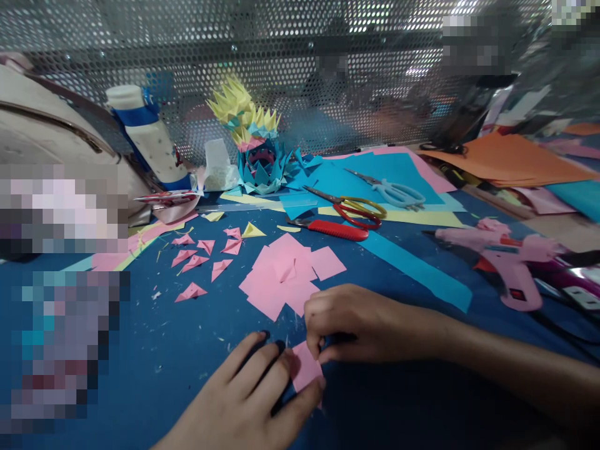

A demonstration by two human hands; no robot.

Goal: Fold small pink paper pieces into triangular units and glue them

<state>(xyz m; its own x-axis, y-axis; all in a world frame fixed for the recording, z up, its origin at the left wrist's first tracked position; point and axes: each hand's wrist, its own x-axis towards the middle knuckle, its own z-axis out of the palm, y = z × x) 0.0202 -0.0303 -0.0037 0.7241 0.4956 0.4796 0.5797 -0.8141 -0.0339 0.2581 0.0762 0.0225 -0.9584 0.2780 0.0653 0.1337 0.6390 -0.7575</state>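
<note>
Head view, sole view. Both bare hands at work low in the frame, over a dark blue table [187, 387]. Between them: a small pink square [305, 369] of paper, near the front edge of the picture, below the pile of like squares.

Left hand [253, 390]: back uppermost, fingers slightly spread; fingertips along the square's left side, thumb at its lower right corner. Cannot tell whether it grips the paper or only steadies it. Right hand [347, 322]: fingers curled, thumb and forefinger pinching the square's upper right edge.

Just beyond the hands, pink pile [272, 281]: flat squares overlapping at odd angles, one reaching out to the right. Left of it, a scatter of folded pink pieces [190, 292], small and pointed; a yellow folded piece [254, 230] near them.

Behind the pile, a red-handled cutter [338, 230] lies on its side, blade end leftward. Next, red-and-yellow scissors [360, 212], then light blue scissors [398, 194], these resting on blue sheets [412, 167]. A blue strip [417, 269] slants away to the right. Pink glue gun [497, 250] at far right, nozzle pointing left.

Back of table: spiky paper model [255, 119], yellow above, blue below; white-and-blue bottle [157, 147], tilted; pale bag [51, 119] at left. Orange sheets [520, 159] at right. Perforated metal panel [290, 37] behind everything.
</note>
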